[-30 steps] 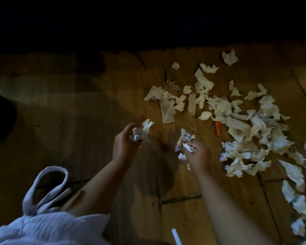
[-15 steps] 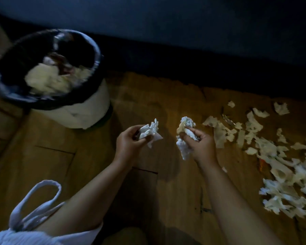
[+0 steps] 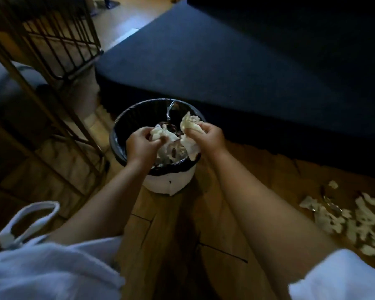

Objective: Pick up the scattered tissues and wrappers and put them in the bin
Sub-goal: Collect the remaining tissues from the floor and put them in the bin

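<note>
Both above bin, left hand clutching tissue, right hand clutching wad

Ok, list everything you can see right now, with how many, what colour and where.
bin: one, white with black liner, on the floor, centre.
binned tissues: a heap, white, inside the bin.
scattered tissues: many, white, on the floor, right.
wire rack: one, brass-coloured, upper left.
upholstered furniture: one, dark blue, behind the bin.
floor: one, brown wood, below everything.
garment: white, along the bottom edge.
left hand: one, grips the white left wad over the bin.
right hand: one, grips the white right wad over the bin.
</note>
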